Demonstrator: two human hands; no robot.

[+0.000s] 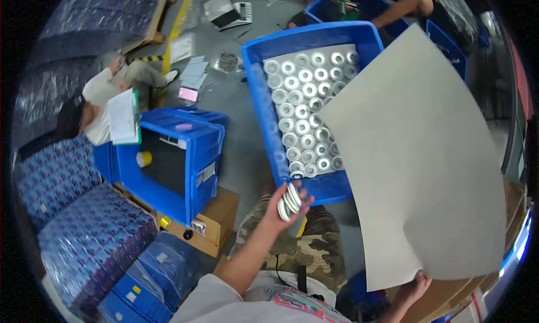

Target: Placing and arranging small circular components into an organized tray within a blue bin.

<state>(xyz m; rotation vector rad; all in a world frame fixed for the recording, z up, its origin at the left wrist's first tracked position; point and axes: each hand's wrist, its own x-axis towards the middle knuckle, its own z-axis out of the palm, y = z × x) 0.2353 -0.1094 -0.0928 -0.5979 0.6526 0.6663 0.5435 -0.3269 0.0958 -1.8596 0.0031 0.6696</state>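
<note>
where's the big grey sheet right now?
Right of centre in the head view: the grey sheet is pinched at its lower edge by the right hand, and overlaps the right side of the blue bin of round parts.

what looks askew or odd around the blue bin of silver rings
The grey sheet is held askew to the blue bin, covering part of its right side in this view, and buckles near the right hand. Nothing looks spilled among the visible silver rings.
</note>
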